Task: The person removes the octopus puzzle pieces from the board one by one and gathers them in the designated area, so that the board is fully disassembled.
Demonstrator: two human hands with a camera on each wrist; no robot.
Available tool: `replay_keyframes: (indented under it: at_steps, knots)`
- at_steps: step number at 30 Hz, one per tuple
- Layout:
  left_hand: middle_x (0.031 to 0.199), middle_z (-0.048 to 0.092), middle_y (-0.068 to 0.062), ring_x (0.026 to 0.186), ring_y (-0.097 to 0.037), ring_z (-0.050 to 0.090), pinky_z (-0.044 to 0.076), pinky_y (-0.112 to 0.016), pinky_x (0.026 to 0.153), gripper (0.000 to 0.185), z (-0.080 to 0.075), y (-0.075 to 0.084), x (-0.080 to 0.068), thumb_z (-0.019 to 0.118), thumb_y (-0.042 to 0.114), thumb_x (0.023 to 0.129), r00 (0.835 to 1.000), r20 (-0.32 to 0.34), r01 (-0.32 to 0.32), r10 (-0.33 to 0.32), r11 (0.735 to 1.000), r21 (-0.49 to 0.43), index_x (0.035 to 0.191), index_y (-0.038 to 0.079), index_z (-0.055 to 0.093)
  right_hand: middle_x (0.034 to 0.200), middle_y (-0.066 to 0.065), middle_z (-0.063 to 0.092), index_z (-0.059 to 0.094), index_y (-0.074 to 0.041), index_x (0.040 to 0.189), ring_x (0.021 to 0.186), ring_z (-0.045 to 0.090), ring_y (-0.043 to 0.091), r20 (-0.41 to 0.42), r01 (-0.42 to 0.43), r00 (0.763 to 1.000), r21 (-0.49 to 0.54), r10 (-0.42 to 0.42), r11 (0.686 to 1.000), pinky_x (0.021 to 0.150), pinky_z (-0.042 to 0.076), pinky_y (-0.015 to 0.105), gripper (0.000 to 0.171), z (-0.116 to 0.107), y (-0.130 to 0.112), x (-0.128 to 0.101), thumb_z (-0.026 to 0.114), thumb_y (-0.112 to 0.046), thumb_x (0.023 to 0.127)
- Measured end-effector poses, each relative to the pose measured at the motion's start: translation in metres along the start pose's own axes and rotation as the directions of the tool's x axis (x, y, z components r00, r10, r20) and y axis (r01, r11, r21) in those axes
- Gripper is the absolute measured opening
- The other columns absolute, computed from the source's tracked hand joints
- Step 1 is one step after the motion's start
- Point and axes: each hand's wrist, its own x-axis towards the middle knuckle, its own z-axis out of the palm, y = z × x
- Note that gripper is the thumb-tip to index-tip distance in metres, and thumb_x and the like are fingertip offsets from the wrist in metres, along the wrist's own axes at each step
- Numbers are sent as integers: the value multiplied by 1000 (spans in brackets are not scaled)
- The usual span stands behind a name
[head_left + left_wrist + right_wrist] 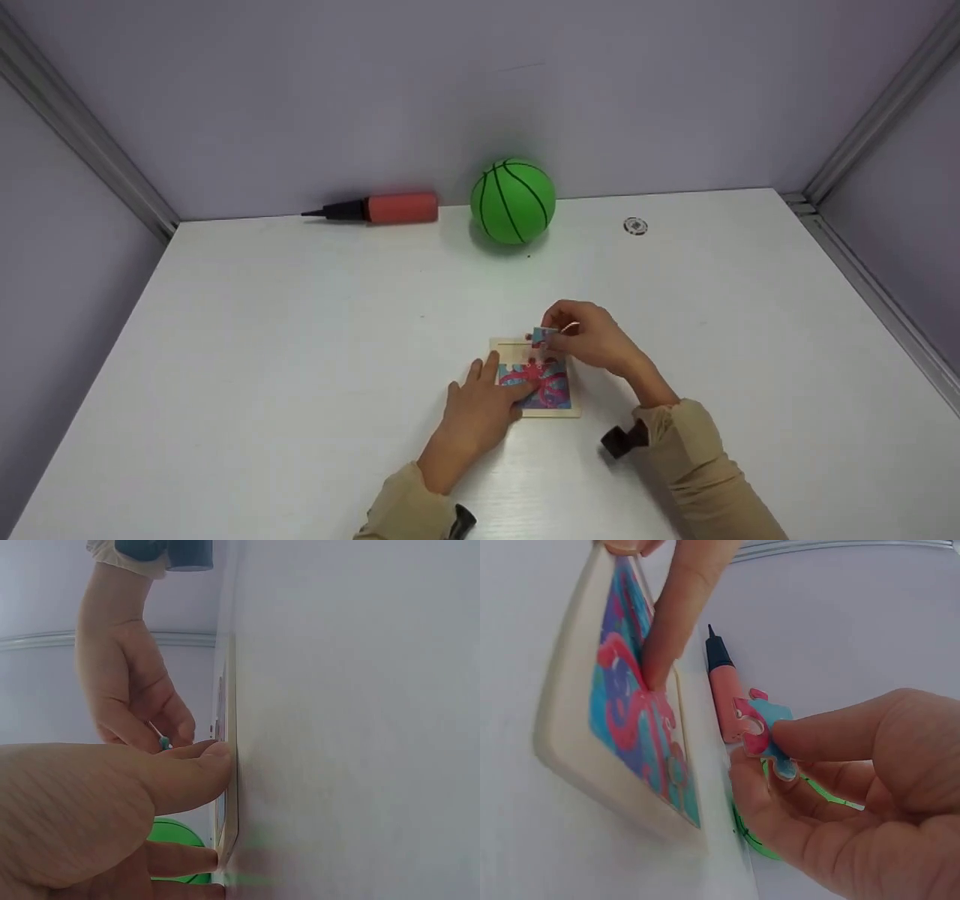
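A jigsaw puzzle with a pale wooden frame (551,413) lies flat on the table, its lower part filled by a pink octopus picture (553,390) on blue and purple. Its upper strip shows bare wood. My left hand (478,412) rests on the puzzle's left side, one extended finger pressing the picture and others at the frame's left edge. Above the frame's upper right part, my right hand (596,337) pinches a blue and pink puzzle piece (769,724) between thumb and fingers. The right wrist view shows the piece raised and tilted, apart from the frame.
A green ball (514,201) with black lines stands near the back wall. Left of it lies a red and black hand pump (401,208). A round black-and-white chip (635,226) lies at the back right. Grey walls (337,97) enclose the white table.
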Motion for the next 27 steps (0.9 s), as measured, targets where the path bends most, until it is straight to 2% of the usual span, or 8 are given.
replay_keyframes:
  at_steps: [3,8,14,22,27]
  knots:
    - [150,34,-21,133,-43,36,39,-63,93,42,2,0,1,64,27,92,1000,2,3,-3,1000,4,133,36,58,93,13,61,62,1,99,81,64,24,-14,-8,1000,76,9,997,72,55,35,11,-8,4,-3,61,-1,89]
    - [150,32,-20,134,-43,34,38,-63,94,45,5,0,3,63,27,93,1000,16,6,-6,1000,-6,135,38,55,95,15,62,62,3,103,81,65,23,-52,-55,997,105,61,993,73,56,31,14,-25,13,-10,63,-3,90]
    - [149,34,-21,133,-42,36,40,-62,93,44,4,1,1,64,27,92,1000,0,-2,2,1000,6,134,37,56,99,15,63,62,3,107,86,64,23,-95,-120,987,80,127,990,74,55,28,19,-47,33,-27,64,-7,91]
    - [150,32,-21,135,-43,34,38,-63,94,44,2,0,1,64,26,92,1000,5,7,-7,1000,-12,134,36,56,104,20,60,60,8,111,87,63,21,-162,-130,977,88,142,988,74,54,26,24,-81,58,-42,62,-5,92]
    - [150,32,-21,135,-44,33,37,-64,95,43,3,0,1,64,25,92,1000,4,5,-5,1000,-30,134,35,57,105,18,60,62,6,112,89,58,20,-190,-214,959,-1,209,977,73,52,21,24,-95,74,-47,61,-6,92]
